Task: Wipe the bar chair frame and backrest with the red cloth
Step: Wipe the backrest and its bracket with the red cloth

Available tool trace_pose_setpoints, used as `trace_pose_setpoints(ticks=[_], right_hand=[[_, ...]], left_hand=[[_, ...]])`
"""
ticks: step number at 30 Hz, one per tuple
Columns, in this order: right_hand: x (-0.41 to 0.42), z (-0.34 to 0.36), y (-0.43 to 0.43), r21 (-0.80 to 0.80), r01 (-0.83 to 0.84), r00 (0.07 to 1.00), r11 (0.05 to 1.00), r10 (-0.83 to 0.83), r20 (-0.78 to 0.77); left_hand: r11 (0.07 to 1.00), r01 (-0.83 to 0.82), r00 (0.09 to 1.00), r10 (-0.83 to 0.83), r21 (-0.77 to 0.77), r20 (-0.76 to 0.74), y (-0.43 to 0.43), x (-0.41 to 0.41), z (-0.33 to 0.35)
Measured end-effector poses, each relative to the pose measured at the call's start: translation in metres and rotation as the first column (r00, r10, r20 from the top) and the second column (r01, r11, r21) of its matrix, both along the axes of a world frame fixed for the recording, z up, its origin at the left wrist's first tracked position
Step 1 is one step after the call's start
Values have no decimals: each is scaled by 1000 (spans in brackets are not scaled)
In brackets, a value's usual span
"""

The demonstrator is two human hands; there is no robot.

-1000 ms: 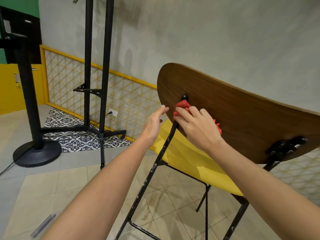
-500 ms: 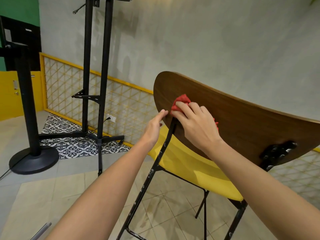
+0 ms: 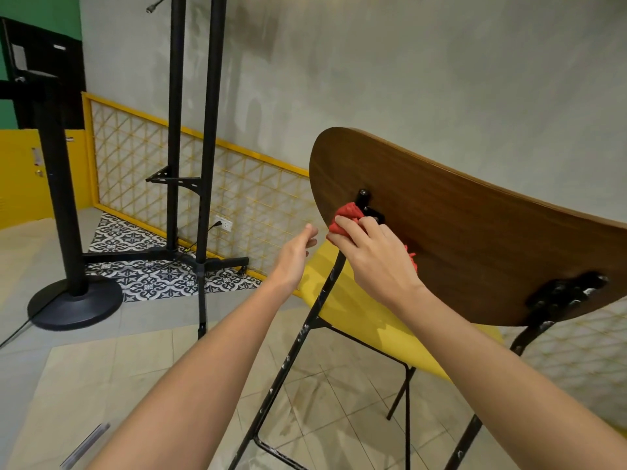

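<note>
Right hand: the right hand grips the bunched red cloth, fingers curled over it, pressing it to the back of the wooden backrest at the left bracket.
Left hand: the left hand hangs loose and empty just beside the backrest's lower left edge, seemingly clear of it.
Change: half a second ago the cloth covered the bracket's top; now the bolt head shows above it, as the hand slides down toward the frame upright.
Meaning: the stroke is probably passing from wood to frame; the broad backrest and the right bracket likely remain.
Edges: the curved left rim lies near; proud bolts could snag the cloth.
Room: open along the upright; the yellow seat sits just below, the black stand well apart.
</note>
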State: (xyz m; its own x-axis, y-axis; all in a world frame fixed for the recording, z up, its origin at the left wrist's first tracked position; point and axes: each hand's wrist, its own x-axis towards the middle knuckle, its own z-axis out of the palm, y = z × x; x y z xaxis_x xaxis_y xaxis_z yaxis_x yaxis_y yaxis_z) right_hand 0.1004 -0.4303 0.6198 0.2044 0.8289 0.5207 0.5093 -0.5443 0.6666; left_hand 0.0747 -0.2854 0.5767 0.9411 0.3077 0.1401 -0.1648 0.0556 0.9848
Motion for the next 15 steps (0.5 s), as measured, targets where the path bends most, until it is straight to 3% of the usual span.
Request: trace_pose_setpoints(ticks=[11,15], right_hand=[[12,-56,-4,-127,69,977,990,-93,-194],[10,-56,0,-89,51,971,995,-70,-227]], left_hand=[[994,10,994,2,112,-109,0,11,-41],[998,17,989,-7,64,-144,1,10,-49]])
